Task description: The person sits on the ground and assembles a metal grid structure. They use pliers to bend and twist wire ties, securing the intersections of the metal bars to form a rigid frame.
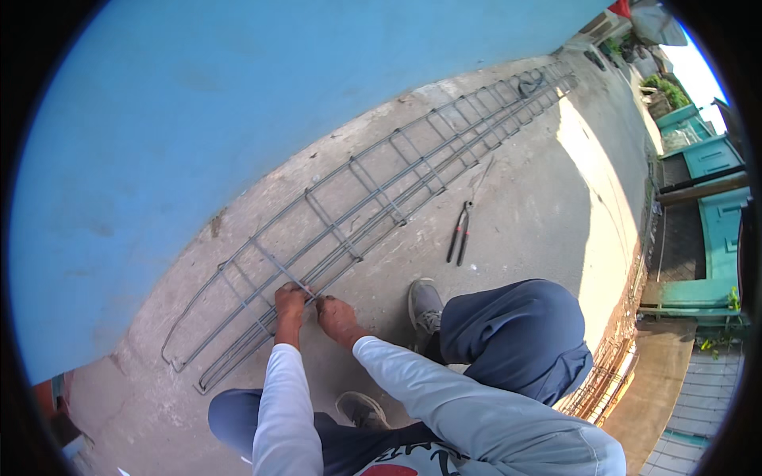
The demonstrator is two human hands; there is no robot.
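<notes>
A long rebar cage [357,255] of steel bars and square stirrups lies on the concrete, running from near left to far right. Both my hands are at its near side, beside one stirrup's corner. My left hand [289,302] is closed around the bars there. Close beside it, my right hand [336,319] has its fingers pinched together at the same joint; what they hold is too small to make out. To the right of the cage, a pair of pincers [467,209] with dark and red handles rests on the ground, out of my hands.
A blue wall [198,143] rises along the cage's far side. A dark coiled bundle [530,82] sits on the cage's far end. My shoes [426,305] are on the concrete close by. More rebar [607,377] lies at the lower right, near a brown board [655,373] and teal gates [718,230].
</notes>
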